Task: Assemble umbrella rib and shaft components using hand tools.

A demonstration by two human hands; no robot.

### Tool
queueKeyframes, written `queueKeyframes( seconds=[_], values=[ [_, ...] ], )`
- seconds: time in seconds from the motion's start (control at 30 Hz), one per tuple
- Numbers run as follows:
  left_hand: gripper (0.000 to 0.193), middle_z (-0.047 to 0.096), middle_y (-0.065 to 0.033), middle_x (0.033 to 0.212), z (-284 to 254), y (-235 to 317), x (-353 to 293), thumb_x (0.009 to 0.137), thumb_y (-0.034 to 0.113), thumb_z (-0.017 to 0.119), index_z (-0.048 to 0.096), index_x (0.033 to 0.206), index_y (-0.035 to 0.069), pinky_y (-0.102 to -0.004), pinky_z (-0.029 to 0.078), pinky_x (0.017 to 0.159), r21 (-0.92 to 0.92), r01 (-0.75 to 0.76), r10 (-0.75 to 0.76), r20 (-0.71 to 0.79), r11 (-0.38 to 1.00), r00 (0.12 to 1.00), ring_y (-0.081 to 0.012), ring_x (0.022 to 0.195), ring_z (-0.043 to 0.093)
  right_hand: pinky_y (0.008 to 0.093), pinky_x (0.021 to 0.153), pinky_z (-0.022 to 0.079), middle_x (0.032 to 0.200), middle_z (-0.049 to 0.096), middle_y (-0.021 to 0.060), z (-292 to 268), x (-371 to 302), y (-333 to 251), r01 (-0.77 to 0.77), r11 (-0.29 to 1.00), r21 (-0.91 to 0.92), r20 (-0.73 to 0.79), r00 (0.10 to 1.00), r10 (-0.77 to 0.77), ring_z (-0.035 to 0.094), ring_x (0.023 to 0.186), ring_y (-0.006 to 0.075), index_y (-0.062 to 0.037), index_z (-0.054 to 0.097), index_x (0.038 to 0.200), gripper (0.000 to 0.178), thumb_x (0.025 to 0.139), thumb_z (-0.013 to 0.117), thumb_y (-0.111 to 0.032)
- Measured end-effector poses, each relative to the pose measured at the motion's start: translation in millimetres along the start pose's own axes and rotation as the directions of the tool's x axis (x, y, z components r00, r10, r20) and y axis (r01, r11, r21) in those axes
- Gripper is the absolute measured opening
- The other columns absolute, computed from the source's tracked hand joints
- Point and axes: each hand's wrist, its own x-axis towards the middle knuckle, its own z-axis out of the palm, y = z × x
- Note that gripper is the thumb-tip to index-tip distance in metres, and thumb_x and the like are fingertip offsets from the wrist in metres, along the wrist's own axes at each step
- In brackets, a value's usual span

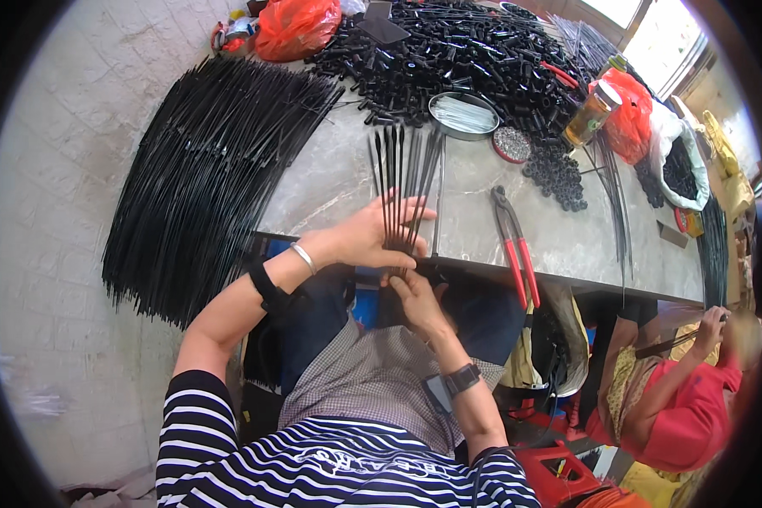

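A fanned bundle of thin black rods [405, 169] stands up from the table's front edge between my hands, spread wider at the top. My left hand [368, 239] wraps round the lower part of the rods, its fingers behind them and its thumb in front. Just below it, my right hand [418, 298] pinches the narrow bottom end of the same bundle. The lowest tips are hidden by my fingers. To the left, a large pile of similar black rods [220, 161] hangs over the table edge. Red-handled pliers [516, 245] lie to the right.
On the grey table [491, 207] sit a metal dish of pale pins [464, 115], a red-rimmed dish of small metal bits [511, 144] and small black rings [557, 176]. Black tubular parts [449, 51] heap up behind. A jar [591, 114] stands right. A co-worker in red [677, 406] sits right.
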Motion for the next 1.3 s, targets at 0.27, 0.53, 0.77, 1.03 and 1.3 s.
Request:
queueKeyframes(
  seconds=[0.27,0.53,0.77,1.03,1.3],
  values=[
    [0.018,0.048,-0.0022,0.139,4,14,-3,0.086,0.027,0.065,0.069,0.099,0.015,-0.045,-0.001,0.117,0.044,-0.039,0.039,0.001,0.998,0.999,-0.025,0.142,0.024,0.0309,0.085,0.046,0.097,0.066,0.0142,7,2,-1,-0.04,0.988,-0.151,0.001,0.999,0.04,0.062,0.093,0.0196,0.0051,0.061,0.102,0.022,0.098,0.047,-0.011],
    [0.032,0.035,-0.0055,0.149,5,3,3,0.093,0.036,0.053,0.062,0.122,0.027,-0.0443,0.005,0.118,0.155,-0.089,0.064,0.159,0.984,0.985,-0.0224,0.143,0.021,0.0353,0.087,0.046,0.105,0.064,0.0198,6,13,18,-0.022,0.989,-0.146,0.001,1.0,0.022,0.062,0.1,0.0293,0.0056,0.059,0.108,0.02,0.095,0.048,-0.005],
    [0.017,0.038,-0.0028,0.148,2,-1,-4,0.084,0.034,0.064,0.066,0.086,0.017,-0.0491,0.022,0.115,0.124,-0.142,0.133,0.075,0.982,0.988,-0.0269,0.139,0.031,0.0401,0.085,0.049,0.103,0.065,0.0229,-24,-12,-79,-0.152,0.856,-0.495,0.06,0.976,0.208,0.062,0.1,0.0363,0.0019,0.061,0.109,0.023,0.092,0.051,-0.01],
    [0.019,0.041,-0.0046,0.145,8,0,-1,0.081,0.029,0.063,0.068,0.096,0.019,-0.0488,0.027,0.114,0.238,-0.212,0.21,0.036,0.948,0.977,-0.0287,0.136,0.034,0.0303,0.057,0.049,0.069,0.066,0.0113,-70,26,-176,0.037,0.832,-0.553,-0.24,0.95,-0.202,0.061,0.058,0.0164,0.0047,0.064,0.087,0.021,0.09,0.059,-0.015],
    [0.039,0.049,-0.0096,0.134,3,2,-4,0.074,0.023,0.067,0.068,0.113,0.023,-0.0429,0.03,0.112,0.234,-0.227,0.225,0.034,0.945,0.974,-0.0313,0.131,0.038,0.0453,0.068,0.05,0.086,0.063,0.025,-13,105,-144,-0.001,0.356,-0.934,-0.11,0.952,-0.286,0.062,0.079,0.0407,0.0044,0.063,0.087,0.045,0.077,0.074,-0.038]
  ],
)
